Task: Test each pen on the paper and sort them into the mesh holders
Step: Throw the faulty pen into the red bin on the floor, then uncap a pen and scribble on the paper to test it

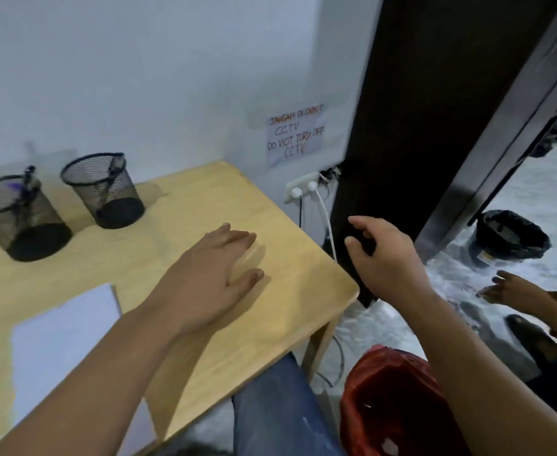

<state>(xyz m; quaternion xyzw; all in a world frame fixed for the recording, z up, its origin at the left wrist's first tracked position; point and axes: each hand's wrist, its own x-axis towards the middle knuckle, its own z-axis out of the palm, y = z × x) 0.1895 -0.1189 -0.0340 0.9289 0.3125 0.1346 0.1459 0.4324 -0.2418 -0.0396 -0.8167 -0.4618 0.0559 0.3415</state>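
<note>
Two black mesh holders stand at the back left of the wooden table (270, 232). The left holder (17, 215) has a dark pen leaning in it, and the right holder (106, 189) also shows a pen against its rim. A white sheet of paper (66, 343) lies near the front left. My left hand (214, 274) rests flat on the tabletop with straight fingers, holding nothing. My right hand (379, 255) hovers past the table's right edge, fingers loosely curled and empty. The view is blurred by motion.
A red-lined bin (392, 406) stands on the floor below my right arm. A wall socket with plugged cables (303, 190) sits beside a dark door frame (402, 126). A mirror panel (533, 258) at right reflects a hand and a black bin.
</note>
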